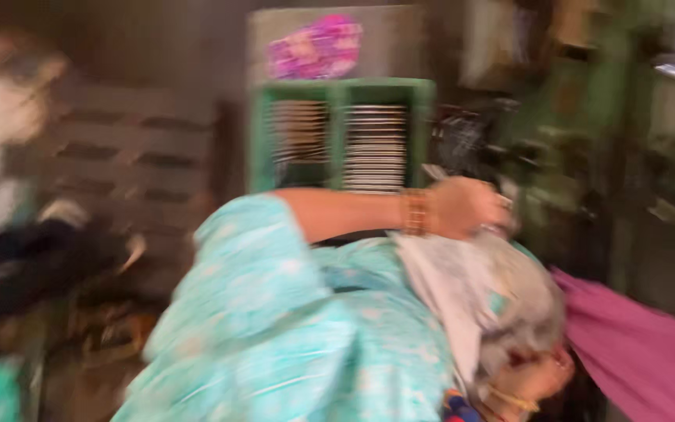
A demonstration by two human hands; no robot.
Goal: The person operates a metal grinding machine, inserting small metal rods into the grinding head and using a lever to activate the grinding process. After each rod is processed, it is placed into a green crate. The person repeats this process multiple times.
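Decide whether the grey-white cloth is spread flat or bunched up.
Bunched up: the grey-white cloth hangs crumpled below a bangled hand gripping its top.

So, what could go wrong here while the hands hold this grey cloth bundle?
1. The upper hand seems to grip only the top of the grey cloth bundle; it could slip loose.
2. The lower hand is half hidden under it, so cloth may snag on the bangles unnoticed.
3. The green rack behind the arm might get bumped.
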